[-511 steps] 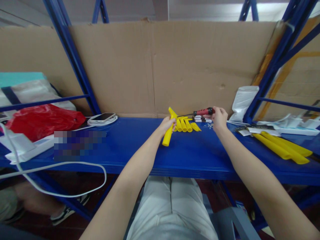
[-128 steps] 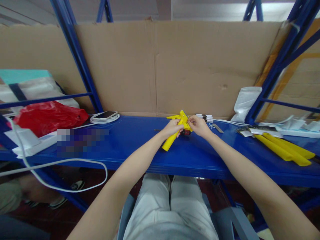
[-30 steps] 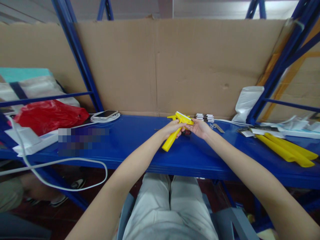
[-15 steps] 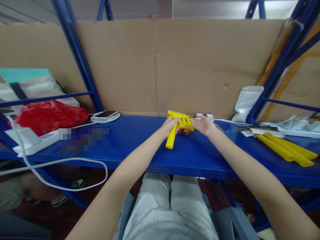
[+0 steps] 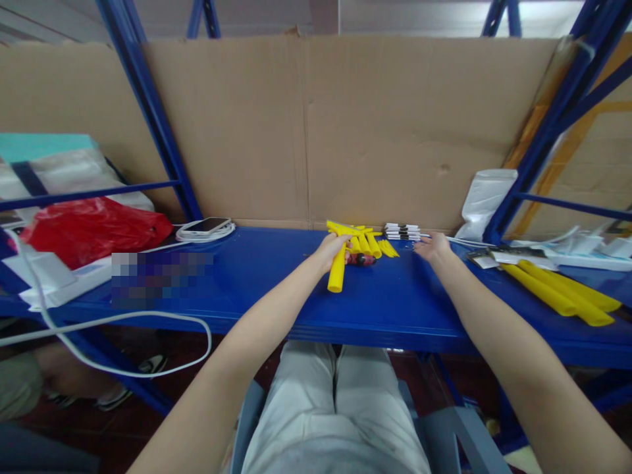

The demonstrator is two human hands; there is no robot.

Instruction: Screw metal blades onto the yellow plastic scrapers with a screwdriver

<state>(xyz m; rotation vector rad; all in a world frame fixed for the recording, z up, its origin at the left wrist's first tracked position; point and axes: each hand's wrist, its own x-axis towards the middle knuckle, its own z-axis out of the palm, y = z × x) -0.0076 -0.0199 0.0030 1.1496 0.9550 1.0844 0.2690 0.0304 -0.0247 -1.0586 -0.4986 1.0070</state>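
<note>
My left hand is closed around a yellow T-shaped scraper, its round handle angled down toward me and its wide head pointing away. On the blue tabletop beyond it lie several yellow scraper heads and handles, with a small pile of flat yellow pieces to their right. Partly behind the held handle rests a red and black screwdriver-like tool. My right hand is low over the table farther right, fingers loosely stretched beside tiny shiny bits, too small to name. Nothing shows in its fingers.
A stack of white and black small packs stands against the cardboard wall. Several long yellow tubes lie at the right. At the left are a phone on a coiled cable, a red bag and a power strip.
My right hand has moved away from the scraper, rightward to the tiny bits on the table. My left hand keeps its hold on the scraper, whose head has turned slightly.
</note>
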